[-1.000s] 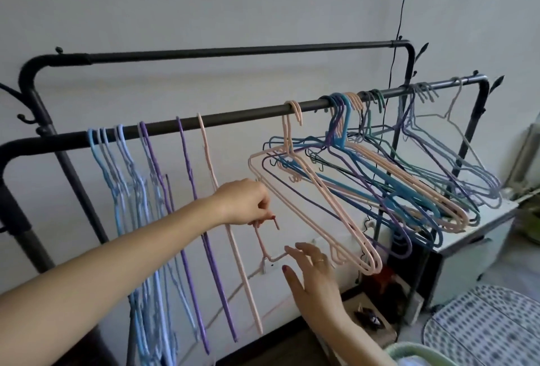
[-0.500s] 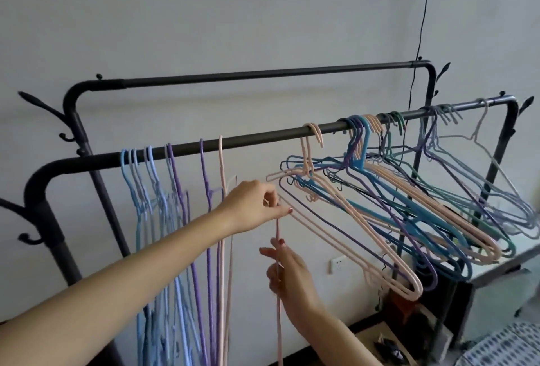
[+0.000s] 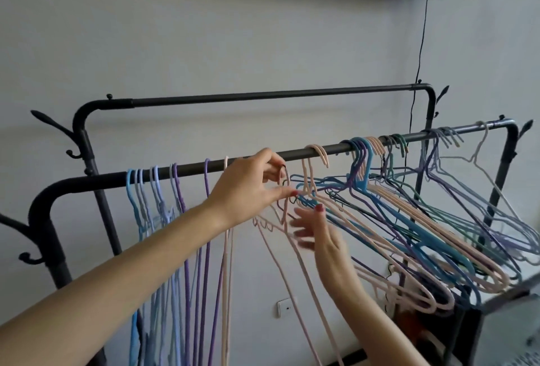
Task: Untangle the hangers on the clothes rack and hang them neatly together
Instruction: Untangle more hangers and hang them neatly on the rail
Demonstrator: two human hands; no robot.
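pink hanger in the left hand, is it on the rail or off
Off. The left hand pinches the pink hanger by its neck, and its hook sits below the front rail, not over it. The right hand is open beside it.

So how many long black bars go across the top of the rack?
2: the back bar, higher and nearer the wall, and the front bar, lower and nearer.

Bare forearms, no sleeves; red-painted nails (image 3: pixel 320 207).
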